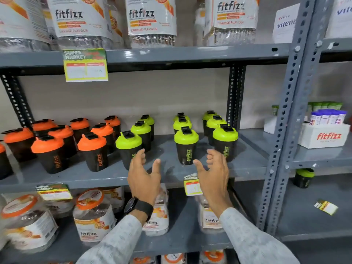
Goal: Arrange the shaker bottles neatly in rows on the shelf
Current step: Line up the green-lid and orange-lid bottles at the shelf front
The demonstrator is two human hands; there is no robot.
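Black shaker bottles stand on the grey middle shelf (247, 157). Several with orange lids (91, 143) crowd the left part. Green-lidded ones form three short rows: a left row (128, 141), a middle row (186, 138) and a right row (225, 135). My left hand (143, 180), with a black watch on its wrist, is held open just in front of the front bottle of the left green row. Also open, my right hand (214, 178) hovers between the front bottles of the middle and right rows. Neither hand holds anything.
Large fitfizz jars (152, 18) fill the shelf above; a price tag (85, 65) hangs from its edge. More jars (93, 216) sit on the lower shelf. A slotted upright (285, 130) separates a neighbouring rack with a fitfizz box (325, 136) and one green-lidded shaker (303, 178).
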